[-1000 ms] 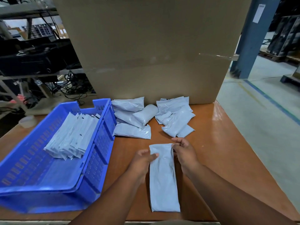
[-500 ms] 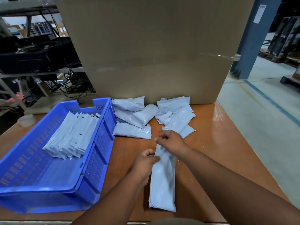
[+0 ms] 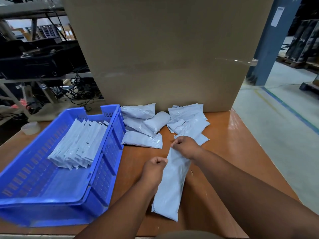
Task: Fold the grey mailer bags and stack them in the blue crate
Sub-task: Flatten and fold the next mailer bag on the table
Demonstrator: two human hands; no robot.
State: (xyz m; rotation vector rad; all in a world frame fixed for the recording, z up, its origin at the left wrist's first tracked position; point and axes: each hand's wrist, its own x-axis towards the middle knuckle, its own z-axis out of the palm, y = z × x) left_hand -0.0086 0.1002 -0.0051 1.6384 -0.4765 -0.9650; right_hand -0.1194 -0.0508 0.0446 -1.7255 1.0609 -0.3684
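A long grey mailer bag point(image 3: 170, 185) lies lengthwise on the wooden table point(image 3: 224, 152), folded narrow. My right hand point(image 3: 185, 146) pinches its far end and lifts it slightly. My left hand point(image 3: 154, 167) grips its left edge a little nearer to me. The blue crate point(image 3: 103, 169) stands at the left, with a row of several folded grey bags point(image 3: 77, 144) leaning in its far half. Loose grey mailer bags point(image 3: 143, 126) lie in two heaps at the back of the table, the right heap point(image 3: 188, 119) just beyond my right hand.
A large cardboard box point(image 3: 164, 54) stands behind the loose bags. A roll of clear tape point(image 3: 31, 128) sits at the table's left edge. Shelving with cables is at the back left. The table's right edge drops to a concrete floor with a blue pillar point(image 3: 269, 40).
My right hand moved left across the bag's far end, folding the bag narrower, and now lifts that end. My left hand stayed on the left edge.
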